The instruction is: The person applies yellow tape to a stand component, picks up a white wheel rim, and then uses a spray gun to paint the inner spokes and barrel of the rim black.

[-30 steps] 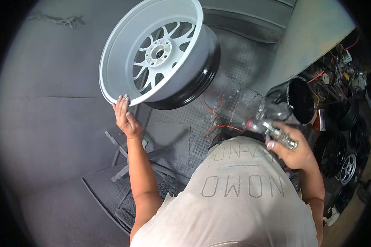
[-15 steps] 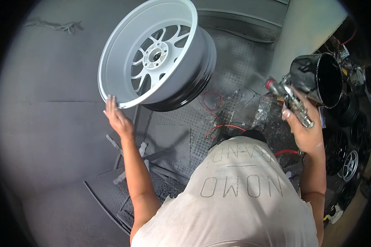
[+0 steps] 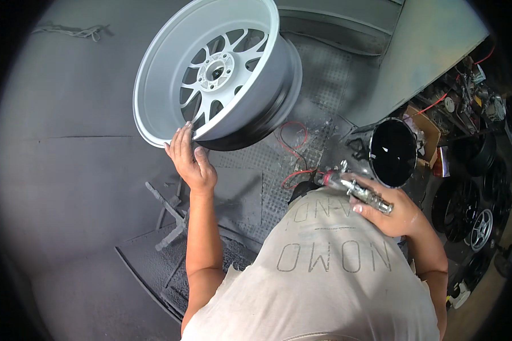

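Note:
A wheel rim (image 3: pixel 148 96) hangs tilted at the upper middle. Its inside and spokes are white or pale grey, while the lower outer side of its barrel is still partly black. At the rim's near lower edge, my left hand (image 3: pixel 196 162) has its fingers stretched out, their tips at the lip. My right hand (image 3: pixel 395 210) grips a metal spray gun (image 3: pixel 367 197) just in front of my shirt, its red-ringed nozzle pointing left. A wide dark cup (image 3: pixel 361 153) sits on the gun, open at the top with glossy black inside.
Red hose (image 3: pixel 293 142) loops over the textured floor. A grey stand (image 3: pixel 176 221) is at the lower left. Several wheels, including a silver one (image 3: pixel 482 230), lie at the right beside a cardboard box (image 3: pixel 429 128). A pale panel (image 3: pixel 421 51) rises behind.
The spray gun has come down and left, closer to my body. My left hand has slid right along the lip, and the wheel has turned, showing less black on its barrel.

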A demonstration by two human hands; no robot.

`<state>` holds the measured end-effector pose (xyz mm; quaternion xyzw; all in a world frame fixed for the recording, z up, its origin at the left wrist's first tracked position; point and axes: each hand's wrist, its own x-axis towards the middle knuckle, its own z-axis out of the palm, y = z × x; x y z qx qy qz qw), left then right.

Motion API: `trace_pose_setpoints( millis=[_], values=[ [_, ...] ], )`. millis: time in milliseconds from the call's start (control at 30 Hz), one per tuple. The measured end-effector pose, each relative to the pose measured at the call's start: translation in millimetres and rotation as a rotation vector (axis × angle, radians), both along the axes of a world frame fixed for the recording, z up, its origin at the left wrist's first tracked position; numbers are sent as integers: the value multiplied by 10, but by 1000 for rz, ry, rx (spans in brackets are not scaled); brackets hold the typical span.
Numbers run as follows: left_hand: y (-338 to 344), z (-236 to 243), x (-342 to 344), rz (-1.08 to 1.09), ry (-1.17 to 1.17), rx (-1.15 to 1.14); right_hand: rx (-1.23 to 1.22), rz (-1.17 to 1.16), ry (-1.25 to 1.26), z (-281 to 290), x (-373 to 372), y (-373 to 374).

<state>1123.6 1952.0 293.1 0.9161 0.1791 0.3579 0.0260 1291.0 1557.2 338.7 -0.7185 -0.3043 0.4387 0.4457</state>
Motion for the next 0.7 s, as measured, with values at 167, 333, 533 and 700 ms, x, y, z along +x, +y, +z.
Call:
trace_pose_setpoints(
  millis=[167,333,533,700],
  values=[
    [57,-43,107,-27,-39,-4,31,-275,-468,-424,252,-98],
    [149,-73,87,-30,-64,6,17,-565,-381,-480,503,-134],
    [192,-121,147,-38,-70,22,92,-586,-288,-571,513,-73],
    [204,-172,202,-28,-73,20,85,-418,-124,-464,411,47]
  ],
)
